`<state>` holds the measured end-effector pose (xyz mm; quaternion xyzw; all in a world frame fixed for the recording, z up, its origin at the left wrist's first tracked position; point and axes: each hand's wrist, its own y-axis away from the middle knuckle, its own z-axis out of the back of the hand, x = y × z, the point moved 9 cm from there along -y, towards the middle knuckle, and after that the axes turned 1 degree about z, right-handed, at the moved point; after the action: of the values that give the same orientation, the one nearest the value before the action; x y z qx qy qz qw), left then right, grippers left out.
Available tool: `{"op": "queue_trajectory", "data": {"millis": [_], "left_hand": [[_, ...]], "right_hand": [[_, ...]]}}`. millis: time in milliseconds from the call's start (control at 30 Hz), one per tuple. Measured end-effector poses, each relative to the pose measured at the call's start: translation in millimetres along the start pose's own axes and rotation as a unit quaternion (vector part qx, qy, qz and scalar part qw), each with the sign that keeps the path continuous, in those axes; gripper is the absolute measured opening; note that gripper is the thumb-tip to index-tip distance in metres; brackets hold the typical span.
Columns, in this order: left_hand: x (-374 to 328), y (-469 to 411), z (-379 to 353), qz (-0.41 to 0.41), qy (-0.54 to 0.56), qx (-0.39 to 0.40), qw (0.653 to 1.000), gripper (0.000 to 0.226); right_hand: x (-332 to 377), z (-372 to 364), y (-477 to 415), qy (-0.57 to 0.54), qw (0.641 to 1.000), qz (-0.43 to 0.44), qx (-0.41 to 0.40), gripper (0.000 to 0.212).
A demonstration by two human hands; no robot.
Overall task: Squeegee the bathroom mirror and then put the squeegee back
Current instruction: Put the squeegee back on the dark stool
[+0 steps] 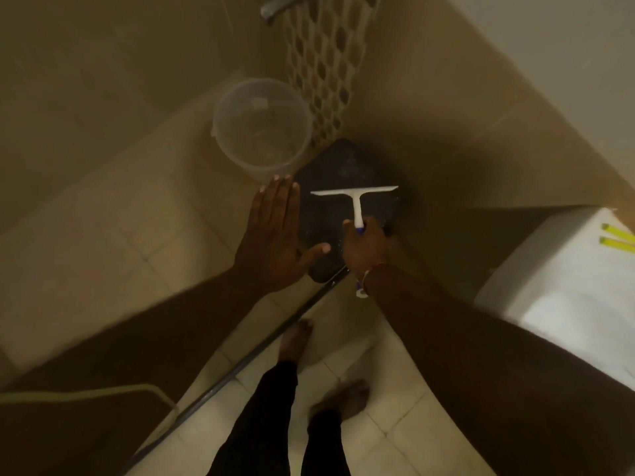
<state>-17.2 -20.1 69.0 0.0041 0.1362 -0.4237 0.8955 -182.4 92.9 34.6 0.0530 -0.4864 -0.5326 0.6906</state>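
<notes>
A clear plastic bucket (262,127) stands on the tiled floor (103,214) near the corner of the room; whether it holds water cannot be told, though its bottom shows through. A pale patch on its inner wall may be a label, too blurred to read. No writing is legible anywhere.

Just beside the bucket, a dark mirror (343,173) with rounded corners leans in the corner, its face speckled with droplets. The right hand (364,245) has its grip closed around the handle of a white squeegee (355,197), whose blade lies flat across the mirror's upper half, handle pointing down toward the person. A blue part of the handle shows at the fingers. A thin band sits on the right wrist.

The left hand (275,235) is spread flat with fingers straight and together, holding nothing, its thumb touching the mirror's left edge.

A white toilet tank (549,280) stands at the right with two yellow sticks (616,237) on its lid. Bare feet and dark trousers show below.
</notes>
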Motion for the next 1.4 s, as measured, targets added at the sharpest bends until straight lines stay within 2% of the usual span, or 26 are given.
{"op": "queue_trajectory", "data": {"millis": [200,333,467,733,1133,1267,1400], "left_hand": [[22.8,-1.2,-75.8,0.007,0.001,0.051,0.999,0.119],[30.2,-8.8,-107.3,0.008,0.002,0.051,0.999,0.119],[36.5,-12.9,-127.7,0.012,0.008,0.032,0.999,0.117],[47.5,-5.2,-154.8,0.028,0.017,0.065,0.997,0.120],[31.0,-13.7,-124.4,0.016,0.000,0.048,0.999,0.121],[17.9,-18.7,-83.7,-0.005,-0.024,0.019,1.000,0.119],[-1.5,-33.5,-8.1,-0.027,-0.020,-0.023,0.999,0.116]], "right_hand": [[-30.8,-47.7,-69.5,-0.002,1.000,0.003,-0.010,0.035],[-39.2,-72.0,-108.0,0.023,1.000,0.008,-0.012,0.034],[-37.5,-86.7,-136.0,0.060,0.997,0.042,-0.023,0.045],[-44.0,-95.1,-153.3,0.101,0.993,0.056,-0.011,0.059],[-33.0,-66.3,-119.2,0.194,0.971,0.142,-0.005,0.076],[-3.5,-34.7,-80.1,0.264,0.935,0.236,-0.017,0.074],[44.7,20.3,-33.1,0.283,0.893,0.331,-0.116,0.073]]}}
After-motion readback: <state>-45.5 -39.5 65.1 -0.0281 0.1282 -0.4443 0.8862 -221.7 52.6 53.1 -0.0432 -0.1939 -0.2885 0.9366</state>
